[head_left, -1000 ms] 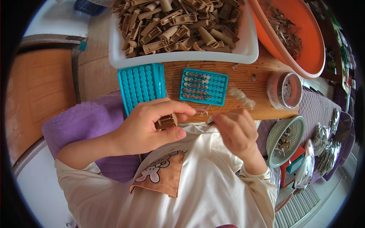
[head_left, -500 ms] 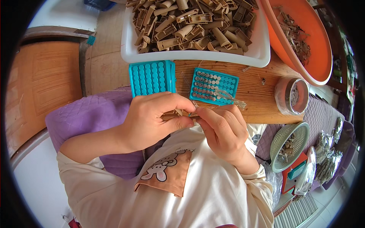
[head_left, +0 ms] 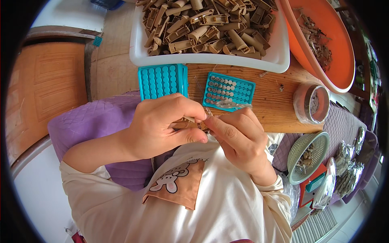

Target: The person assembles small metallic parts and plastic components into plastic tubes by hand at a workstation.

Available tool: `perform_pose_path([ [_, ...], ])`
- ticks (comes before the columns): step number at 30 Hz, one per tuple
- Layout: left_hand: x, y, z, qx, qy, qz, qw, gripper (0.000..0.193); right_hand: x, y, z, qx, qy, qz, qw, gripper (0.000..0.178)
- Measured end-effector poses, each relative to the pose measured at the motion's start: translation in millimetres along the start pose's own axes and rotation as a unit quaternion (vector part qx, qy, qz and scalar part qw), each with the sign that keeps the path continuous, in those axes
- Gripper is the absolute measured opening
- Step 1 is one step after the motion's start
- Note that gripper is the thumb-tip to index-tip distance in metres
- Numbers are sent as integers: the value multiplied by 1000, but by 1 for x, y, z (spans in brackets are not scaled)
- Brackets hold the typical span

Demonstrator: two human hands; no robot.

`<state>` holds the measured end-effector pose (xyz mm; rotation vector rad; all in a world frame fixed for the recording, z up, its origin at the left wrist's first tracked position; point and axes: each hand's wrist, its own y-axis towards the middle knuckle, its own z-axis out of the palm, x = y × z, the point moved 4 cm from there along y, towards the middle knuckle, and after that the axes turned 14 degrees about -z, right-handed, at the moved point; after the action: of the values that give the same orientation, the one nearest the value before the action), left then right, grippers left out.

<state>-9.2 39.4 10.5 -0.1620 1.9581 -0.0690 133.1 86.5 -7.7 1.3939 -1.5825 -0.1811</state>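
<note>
Both hands meet over the table's front edge. My left hand is closed with thumb and forefinger bent together; a tan plastic casing shows in part inside its curl. My right hand is pinched against the left fingertips, and a bundle of thin, clear-looking strands sticks out beyond its knuckles. What lies right between the fingertips is mostly hidden. Just beyond the right hand is a teal tray partly filled with round silver button cells. Beyond the left hand stands a stack of teal trays with round pockets.
A white bin full of tan plastic casings stands at the back of the wooden table. An orange basin with small parts is at far right, above a plastic-lined round container. A grey-green colander sits at lower right.
My left thumb has come slightly away from the right fingertips. The strands have swung closer to the right knuckles, and the right hand has turned a little.
</note>
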Motion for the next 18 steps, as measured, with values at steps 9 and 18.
perform_pose_path([
  [9, -1, -1, 0, 17, 73, 73, 995, 35, -3, 1, -3, 9, 32, 34, 999, 32],
  [18, 5, -3, 2, 16, 26, 17, 999, 35, -3, -2, -2, -12, 22, 75, 997, 31],
])
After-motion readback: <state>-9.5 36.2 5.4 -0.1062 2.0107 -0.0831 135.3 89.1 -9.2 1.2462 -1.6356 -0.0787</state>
